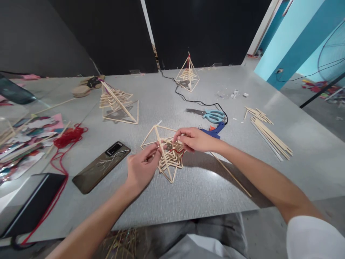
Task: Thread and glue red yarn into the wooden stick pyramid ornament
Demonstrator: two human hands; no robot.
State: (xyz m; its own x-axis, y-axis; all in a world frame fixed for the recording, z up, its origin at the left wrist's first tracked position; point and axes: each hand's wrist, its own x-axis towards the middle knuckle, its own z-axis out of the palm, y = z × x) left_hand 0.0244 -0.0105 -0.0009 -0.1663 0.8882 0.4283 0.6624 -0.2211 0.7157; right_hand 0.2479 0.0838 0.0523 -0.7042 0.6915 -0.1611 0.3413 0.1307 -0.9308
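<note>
A pyramid frame of thin wooden sticks (pixel 166 162) lies on its side in front of me, with stacked star-like layers of short sticks inside it. My left hand (pixel 142 166) is closed at the frame's left side, thumb and fingers pinching one of its long sticks. Over the right side, my right hand (pixel 196 139) is closed in a pinch. Red yarn (pixel 178 151) runs across the layers and passes beneath the right fingers, which seem to grip it. The fingertips partly hide the exact hold.
Beyond my hands lie light-blue scissors (pixel 213 116) and a blue glue gun (pixel 214 131) with a black cord. A phone (pixel 101 167) and a red yarn tangle (pixel 70 136) are left. Loose sticks (pixel 271 138) lie right. Two more stick pyramids (pixel 120 102) (pixel 188 73) stand farther back.
</note>
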